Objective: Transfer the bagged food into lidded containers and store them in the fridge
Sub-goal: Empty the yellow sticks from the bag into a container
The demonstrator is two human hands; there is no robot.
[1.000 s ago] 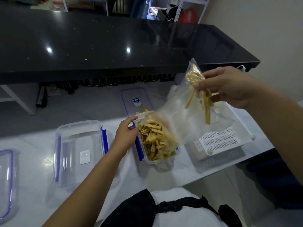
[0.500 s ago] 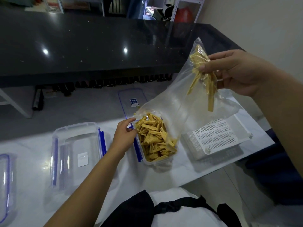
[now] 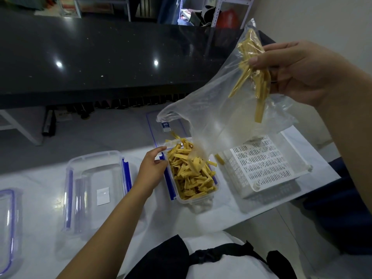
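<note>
A clear plastic bag [image 3: 217, 109] hangs upside down over a clear container [image 3: 198, 201] with blue clips. My right hand [image 3: 298, 71] pinches the bag's closed bottom end, high at the right, with a few yellow strips [image 3: 251, 77] still caught inside it. The container is heaped with yellow food strips [image 3: 189, 174]. My left hand [image 3: 151, 168] holds the container's left rim and clip. One strip [image 3: 219, 159] lies on the table just right of the container. A flat lid [image 3: 167, 125] lies behind the container.
An empty clear container [image 3: 94, 190] with blue clips stands left of my left hand, and another one [image 3: 8, 228] sits at the left edge. A white slatted basket [image 3: 263, 168] stands to the right. A black counter [image 3: 100, 57] runs across the back. The white table [image 3: 40, 248] ends at the right.
My right hand has lifted the bag's bottom end higher. The bag's mouth has risen off the pile, and most of the strips now lie in the container. My left hand stays on the rim.
</note>
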